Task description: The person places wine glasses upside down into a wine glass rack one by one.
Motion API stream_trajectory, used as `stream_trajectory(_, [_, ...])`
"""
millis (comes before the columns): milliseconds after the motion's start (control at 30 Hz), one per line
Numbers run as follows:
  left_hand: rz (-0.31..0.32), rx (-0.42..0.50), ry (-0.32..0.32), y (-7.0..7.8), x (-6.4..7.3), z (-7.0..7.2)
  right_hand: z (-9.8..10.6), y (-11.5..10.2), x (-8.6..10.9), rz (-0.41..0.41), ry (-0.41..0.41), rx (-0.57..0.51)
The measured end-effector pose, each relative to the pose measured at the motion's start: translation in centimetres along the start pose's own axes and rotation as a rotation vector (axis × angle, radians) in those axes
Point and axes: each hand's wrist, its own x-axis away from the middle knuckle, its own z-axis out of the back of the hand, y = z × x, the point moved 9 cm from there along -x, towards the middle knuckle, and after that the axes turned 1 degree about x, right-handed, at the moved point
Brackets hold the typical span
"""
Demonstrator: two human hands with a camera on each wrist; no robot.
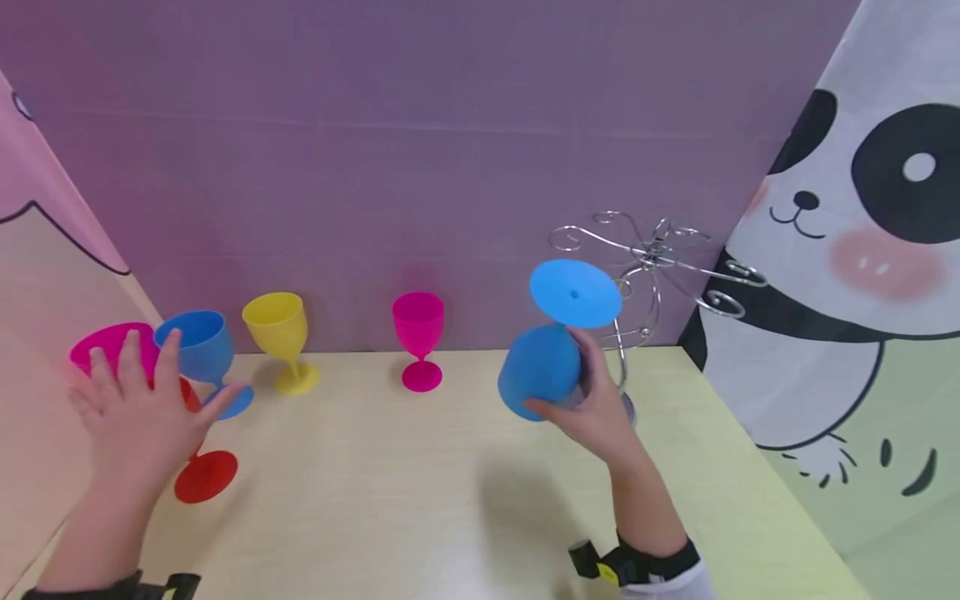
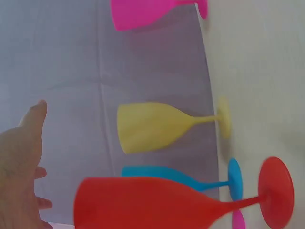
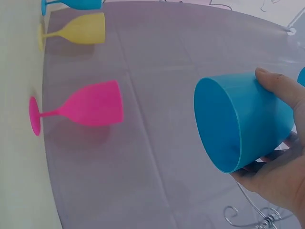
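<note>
My right hand [image 1: 600,408] grips a blue plastic goblet [image 1: 538,371] by its bowl, held upside down above the table with its round foot uppermost. In the right wrist view the thumb lies along one side of the blue bowl [image 3: 264,112], and its open mouth shows. Spread wide, the fingers of my left hand [image 1: 142,417] are in front of a red goblet [image 1: 206,477], partly hiding it in the head view. The left wrist view has that hand beside the rim end of the red bowl [image 2: 143,202], with nothing in its grasp.
A silver wire stand [image 1: 656,254] with curled arms rises behind the right hand. Upright along the table's back are a magenta goblet [image 1: 418,321], a yellow goblet [image 1: 276,321] and another blue goblet [image 1: 206,358]. One more magenta goblet [image 1: 84,352] is at far left. Printed cloth walls surround the table [image 1: 360,483].
</note>
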Motion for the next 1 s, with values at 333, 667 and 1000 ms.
stream_trajectory(333, [0.073,-0.016,-0.072,-2.3,-0.2,-1.8,3.6,-0.7,0.9,0.068,0.114,-0.030])
stream_trajectory(667, [0.090,-0.052,-0.100,-3.6,-0.1,-3.1,6.8,1.1,1.3,-0.070,0.209,-0.037])
stream_trajectory(1000, [0.043,-0.059,-0.100,-3.3,0.2,-3.1,7.8,3.8,1.4,-0.352,0.297,-0.074])
